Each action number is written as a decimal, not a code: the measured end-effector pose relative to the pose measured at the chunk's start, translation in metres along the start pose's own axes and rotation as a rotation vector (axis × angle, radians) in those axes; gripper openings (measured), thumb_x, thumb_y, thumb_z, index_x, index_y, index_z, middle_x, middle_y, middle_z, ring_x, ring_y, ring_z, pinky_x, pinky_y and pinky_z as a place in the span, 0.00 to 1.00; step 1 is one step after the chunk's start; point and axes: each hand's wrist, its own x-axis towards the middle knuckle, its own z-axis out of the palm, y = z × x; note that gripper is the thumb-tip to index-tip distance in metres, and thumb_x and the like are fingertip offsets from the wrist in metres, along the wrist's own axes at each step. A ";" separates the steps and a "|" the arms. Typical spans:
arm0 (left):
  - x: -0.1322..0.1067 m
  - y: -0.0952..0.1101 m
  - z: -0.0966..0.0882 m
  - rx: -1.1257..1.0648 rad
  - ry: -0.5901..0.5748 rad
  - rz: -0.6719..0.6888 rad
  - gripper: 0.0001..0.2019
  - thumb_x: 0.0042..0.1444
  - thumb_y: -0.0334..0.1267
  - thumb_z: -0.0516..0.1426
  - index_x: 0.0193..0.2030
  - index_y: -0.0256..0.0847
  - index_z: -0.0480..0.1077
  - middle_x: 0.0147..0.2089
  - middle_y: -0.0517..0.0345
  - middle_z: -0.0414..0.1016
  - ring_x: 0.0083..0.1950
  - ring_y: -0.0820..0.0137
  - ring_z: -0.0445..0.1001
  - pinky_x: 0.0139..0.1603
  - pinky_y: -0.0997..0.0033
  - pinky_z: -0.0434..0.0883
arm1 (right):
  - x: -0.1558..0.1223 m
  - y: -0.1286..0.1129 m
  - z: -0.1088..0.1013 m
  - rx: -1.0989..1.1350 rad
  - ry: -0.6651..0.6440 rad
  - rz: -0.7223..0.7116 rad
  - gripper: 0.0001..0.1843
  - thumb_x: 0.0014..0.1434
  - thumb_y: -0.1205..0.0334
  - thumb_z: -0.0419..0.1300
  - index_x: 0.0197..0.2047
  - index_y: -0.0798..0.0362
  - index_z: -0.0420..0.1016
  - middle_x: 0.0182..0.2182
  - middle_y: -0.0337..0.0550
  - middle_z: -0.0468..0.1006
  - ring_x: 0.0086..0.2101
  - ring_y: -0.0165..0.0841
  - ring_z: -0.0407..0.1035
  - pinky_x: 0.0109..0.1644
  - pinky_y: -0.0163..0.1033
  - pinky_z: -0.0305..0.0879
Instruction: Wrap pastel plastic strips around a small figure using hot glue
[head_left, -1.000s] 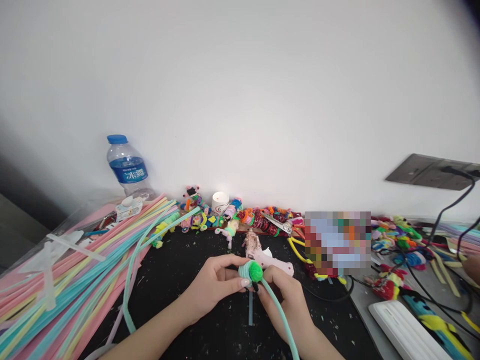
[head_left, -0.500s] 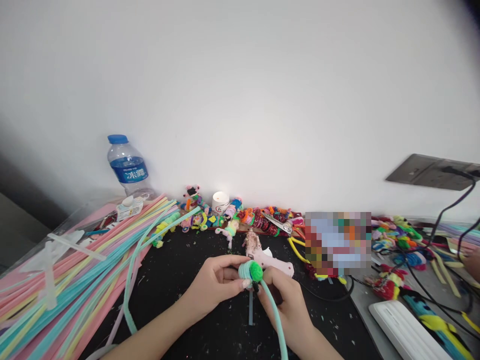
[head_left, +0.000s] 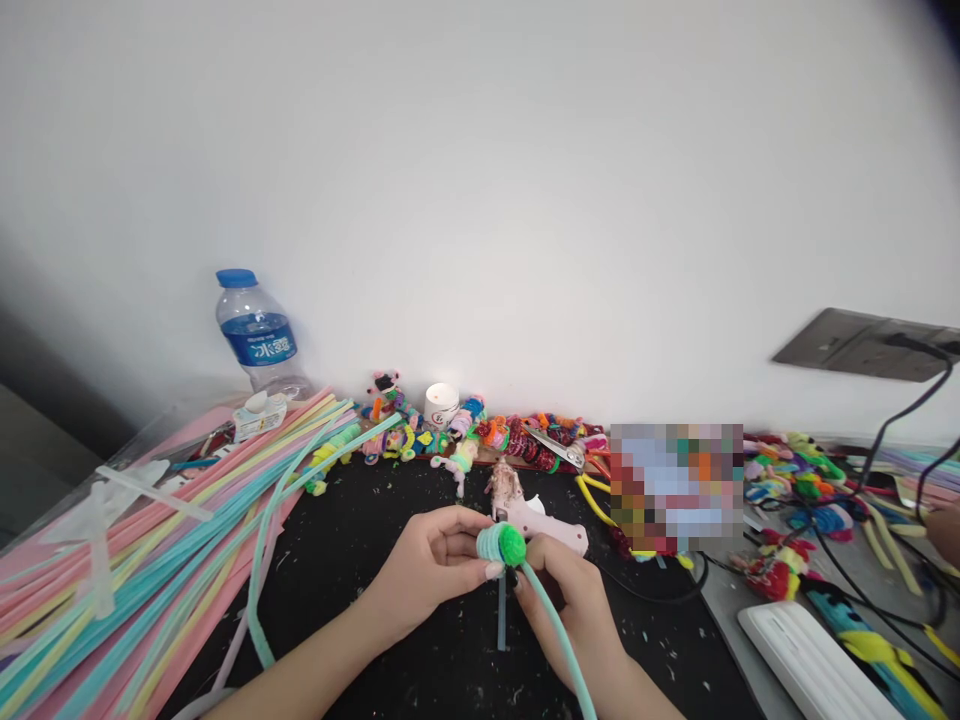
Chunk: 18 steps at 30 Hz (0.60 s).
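Note:
My left hand (head_left: 424,567) pinches a small coil of mint pipe cleaner with a bright green fuzzy tip (head_left: 504,543), held just above the black mat (head_left: 352,560). My right hand (head_left: 570,600) is closed around the long loose tail of the same mint pipe cleaner (head_left: 559,640), which runs down toward the bottom edge. A pink glue gun (head_left: 536,517) lies right behind both hands. A clear glue stick (head_left: 501,618) lies on the mat under them.
A thick pile of pastel pipe cleaners (head_left: 142,540) covers the left. A water bottle (head_left: 257,335) and a lit candle (head_left: 441,403) stand by the wall, with small pipe-cleaner figures (head_left: 480,435) and scissors (head_left: 555,447). Cables (head_left: 885,520) and a white power strip (head_left: 810,660) lie right. Another person's hand (head_left: 946,532) shows at the right edge.
My hands have barely shifted. The mint tail swung slightly left and back to the right while my fingers worked at the coil.

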 end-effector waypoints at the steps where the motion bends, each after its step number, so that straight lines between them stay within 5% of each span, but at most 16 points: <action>1: 0.000 0.000 0.000 0.004 0.001 -0.001 0.16 0.41 0.33 0.66 0.38 0.36 0.72 0.36 0.52 0.79 0.39 0.64 0.76 0.42 0.66 0.71 | 0.000 0.000 0.000 0.001 0.001 0.000 0.12 0.57 0.67 0.51 0.24 0.51 0.53 0.20 0.33 0.56 0.21 0.27 0.52 0.23 0.32 0.48; 18: -0.002 -0.002 -0.002 0.097 0.007 0.058 0.14 0.43 0.33 0.65 0.38 0.36 0.71 0.35 0.51 0.79 0.38 0.63 0.76 0.42 0.66 0.71 | 0.000 0.000 0.002 -0.015 -0.005 0.007 0.12 0.58 0.67 0.50 0.23 0.51 0.55 0.20 0.33 0.57 0.21 0.26 0.52 0.23 0.32 0.48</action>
